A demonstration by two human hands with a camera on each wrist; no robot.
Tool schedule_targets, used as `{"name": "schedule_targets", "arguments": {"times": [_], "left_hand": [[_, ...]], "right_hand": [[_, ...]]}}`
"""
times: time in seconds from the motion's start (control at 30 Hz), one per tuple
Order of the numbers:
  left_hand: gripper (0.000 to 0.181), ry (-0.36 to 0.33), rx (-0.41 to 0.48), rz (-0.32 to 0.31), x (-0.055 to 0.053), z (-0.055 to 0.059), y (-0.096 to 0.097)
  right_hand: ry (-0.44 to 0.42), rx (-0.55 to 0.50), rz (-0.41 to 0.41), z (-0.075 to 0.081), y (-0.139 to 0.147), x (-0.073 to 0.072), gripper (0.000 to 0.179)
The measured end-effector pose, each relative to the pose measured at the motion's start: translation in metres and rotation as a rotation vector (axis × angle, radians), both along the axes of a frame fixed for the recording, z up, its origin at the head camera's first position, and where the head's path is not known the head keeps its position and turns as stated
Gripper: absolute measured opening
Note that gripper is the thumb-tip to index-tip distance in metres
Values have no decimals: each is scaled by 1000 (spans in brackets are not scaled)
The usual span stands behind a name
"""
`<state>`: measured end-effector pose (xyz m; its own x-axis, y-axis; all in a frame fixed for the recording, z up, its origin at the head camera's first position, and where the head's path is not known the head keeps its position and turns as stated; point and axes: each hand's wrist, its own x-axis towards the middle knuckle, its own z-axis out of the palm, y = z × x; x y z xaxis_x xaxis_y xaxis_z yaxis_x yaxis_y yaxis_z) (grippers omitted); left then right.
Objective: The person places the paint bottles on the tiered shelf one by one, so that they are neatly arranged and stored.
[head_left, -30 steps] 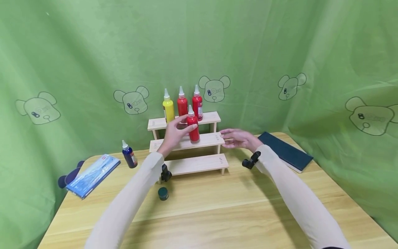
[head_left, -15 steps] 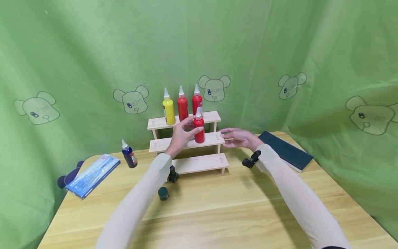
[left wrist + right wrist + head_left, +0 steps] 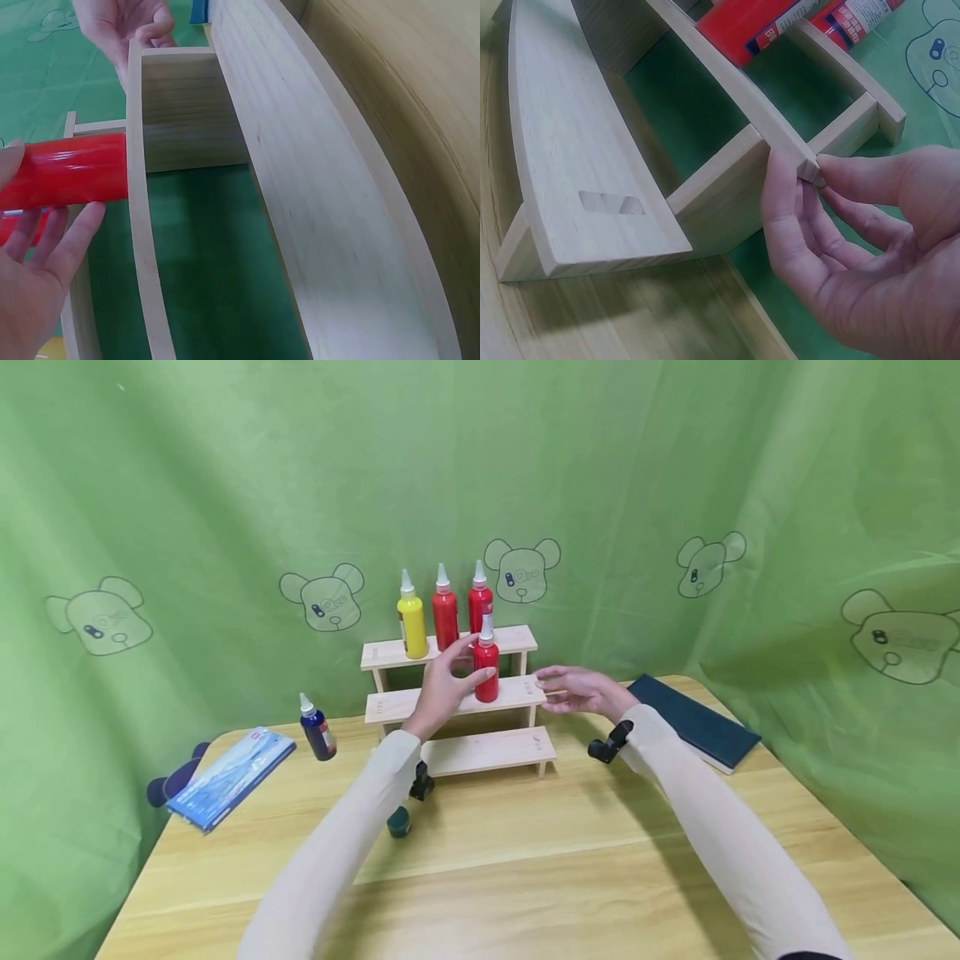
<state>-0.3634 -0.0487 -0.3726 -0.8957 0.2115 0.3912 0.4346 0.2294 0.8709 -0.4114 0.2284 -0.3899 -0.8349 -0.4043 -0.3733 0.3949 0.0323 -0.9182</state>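
My left hand holds a red squeeze paint bottle with a pale nozzle, between thumb and fingers. The bottle stands upright on the middle step of a three-tier wooden display stand, its base at the board in the left wrist view. At that step's right end, my right hand pinches the board's corner between thumb and fingers. Along the top step stand a yellow paint bottle and two more red bottles, one at the centre and one further right, partly hidden by the held bottle.
A dark blue paint bottle stands left of the stand. Beyond it lie a flat blue packet and a purple object. A small dark green jar sits near my left wrist. At right lies a dark book; a green curtain hangs behind.
My left hand has moved the red bottle to the right along the middle step, mostly in the first half second. The right hand stays at the step's right end.
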Motion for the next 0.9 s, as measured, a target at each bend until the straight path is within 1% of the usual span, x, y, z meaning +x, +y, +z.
{"name": "schedule_targets", "arguments": {"times": [0.07, 0.17, 0.3, 0.43, 0.57, 0.73, 0.9], "left_hand": [[62, 9, -6, 7, 2, 1, -2], [60, 42, 3, 19, 4, 1, -9], [48, 84, 22, 42, 10, 4, -21], [38, 85, 53, 59, 17, 8, -37], [35, 70, 88, 85, 24, 12, -57], [33, 83, 112, 122, 30, 15, -85], [32, 90, 98, 179, 37, 17, -113]], "right_hand": [[3, 6, -1, 1, 0, 0, 56], [5, 0, -1, -1, 0, 0, 56], [12, -7, 2, -2, 2, 0, 54], [20, 11, -13, -2, 2, 0, 52], [15, -6, -14, -1, 0, -1, 52], [18, -30, -12, -1, 0, -2, 50], [22, -30, -7, 0, 1, 1, 53]]}}
